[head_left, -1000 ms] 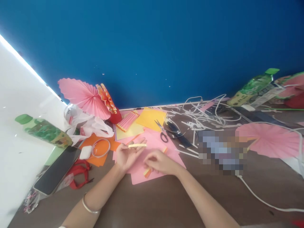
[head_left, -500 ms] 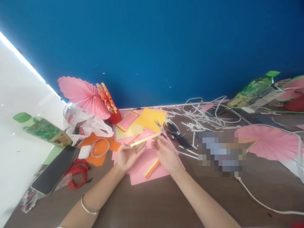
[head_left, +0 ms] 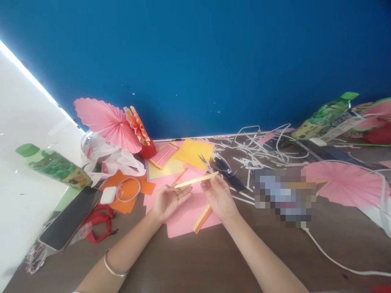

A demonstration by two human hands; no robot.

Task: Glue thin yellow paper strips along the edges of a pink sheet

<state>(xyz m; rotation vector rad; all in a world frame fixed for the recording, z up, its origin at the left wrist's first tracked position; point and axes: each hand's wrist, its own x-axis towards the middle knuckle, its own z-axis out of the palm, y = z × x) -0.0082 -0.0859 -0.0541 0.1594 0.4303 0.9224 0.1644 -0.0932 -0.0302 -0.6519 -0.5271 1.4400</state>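
Observation:
A narrow yellow paper strip (head_left: 195, 180) stretches between my two hands above pink paper sheets (head_left: 180, 226). My left hand (head_left: 168, 202) pinches its left end between thumb and index finger, with the other fingers extended, palm up. My right hand (head_left: 220, 197) grips the strip's right end near the fingertips. From under the right hand an orange-and-yellow folded paper strip (head_left: 202, 219) slants down toward the front; its upper end is hidden by the hand. Just beyond the right hand lie scissors (head_left: 205, 162), partly on a yellow-orange sheet (head_left: 195, 152).
Left are a green-capped bottle (head_left: 58, 167), a phone (head_left: 69, 217), a white case (head_left: 108, 195), red ribbon (head_left: 99, 224) and a pink pleated fan (head_left: 106, 122). White paper scraps and cables (head_left: 259, 150) crowd the back right, near another pink fan (head_left: 348, 183). A blue wall (head_left: 195, 69) stands behind.
Both hands have shifted a little to the right with the yellow strip, the right hand more. The orange-and-yellow strip has moved right along with the right hand.

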